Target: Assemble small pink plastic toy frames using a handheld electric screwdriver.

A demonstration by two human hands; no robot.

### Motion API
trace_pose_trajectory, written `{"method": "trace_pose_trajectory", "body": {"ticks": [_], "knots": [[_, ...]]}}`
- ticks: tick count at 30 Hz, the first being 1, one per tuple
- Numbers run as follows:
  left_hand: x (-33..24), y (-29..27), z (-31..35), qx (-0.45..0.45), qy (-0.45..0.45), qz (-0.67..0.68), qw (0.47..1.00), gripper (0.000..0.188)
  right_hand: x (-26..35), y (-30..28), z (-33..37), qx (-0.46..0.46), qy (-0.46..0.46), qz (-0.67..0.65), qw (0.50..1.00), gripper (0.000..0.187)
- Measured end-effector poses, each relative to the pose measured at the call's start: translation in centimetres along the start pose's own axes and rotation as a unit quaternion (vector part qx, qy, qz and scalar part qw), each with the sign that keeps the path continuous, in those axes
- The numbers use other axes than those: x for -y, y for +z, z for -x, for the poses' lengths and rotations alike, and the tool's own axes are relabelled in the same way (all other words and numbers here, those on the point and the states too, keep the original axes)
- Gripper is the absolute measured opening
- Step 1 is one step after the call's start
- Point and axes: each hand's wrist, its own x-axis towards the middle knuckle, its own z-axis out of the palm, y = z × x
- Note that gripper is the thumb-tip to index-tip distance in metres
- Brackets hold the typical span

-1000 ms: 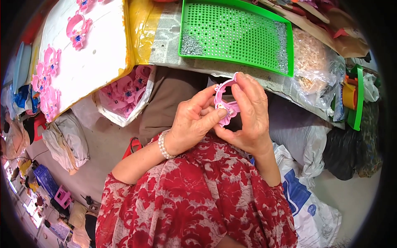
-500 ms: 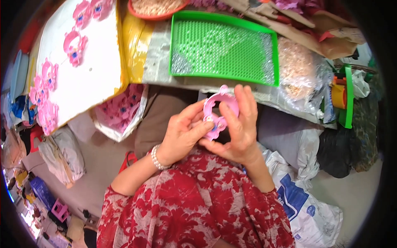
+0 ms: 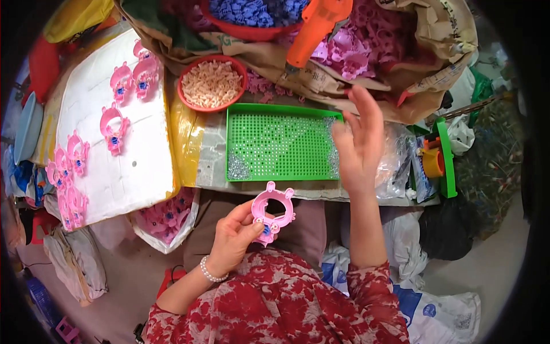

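As the left hand (image 3: 232, 239) grips a pink frame (image 3: 259, 203) on the wearer's side of the green tray (image 3: 281, 176), its thumb and fingers are clamped on the frame's lower part, beside a blue insert (image 3: 266, 230), with the ring-shaped end up toward the tray. A beaded bracelet (image 3: 207, 272) circles that wrist. On the near left of the tray, a white bag (image 3: 166, 245) holds more pink parts (image 3: 172, 215). The right hand (image 3: 362, 143) is raised at the tray's right end, fingers apart; whether it touches the tray I cannot tell. Screws (image 3: 239, 167) lie heaped in the tray's near left corner and along its right side. To the tray's right is a clear bag (image 3: 395, 155). To its left, a white board (image 3: 146, 172) bears pink pieces (image 3: 116, 143) with blue middles. Just past the tray's far left corner sits a red bowl (image 3: 182, 92) of pale bits (image 3: 211, 85). Beyond the tray, an orange driver (image 3: 315, 34) tilts tip-down before a brown sack (image 3: 452, 34) of pink parts; farther still, a red basin (image 3: 252, 33) holds blue parts (image 3: 258, 11).
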Motion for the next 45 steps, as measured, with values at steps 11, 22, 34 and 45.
{"method": "trace_pose_trajectory", "body": {"ticks": [11, 22, 34, 45], "knots": [[-1.6, -1.0, -0.3, 0.024, 0.035, 0.031, 0.999, 0.057, -4.5, 6.0, -11.1, -0.080, -0.079, -0.152, 0.982, 0.036], [-0.2, -1.5, 0.0, 0.034, 0.021, 0.042, 0.998, 0.063, 1.2, 2.3, -0.8, -0.041, 0.063, -0.204, 0.976, 0.041], [0.8, -0.5, 0.0, -0.013, 0.027, 0.015, 0.999, 0.062, 5.7, 0.3, 5.8, 0.033, 0.070, -0.332, 0.940, 0.068], [0.6, -0.2, -0.2, -0.021, -0.004, 0.015, 1.000, 0.049, 7.2, 1.9, 6.9, 0.144, 0.066, -0.430, 0.889, 0.073]]}}
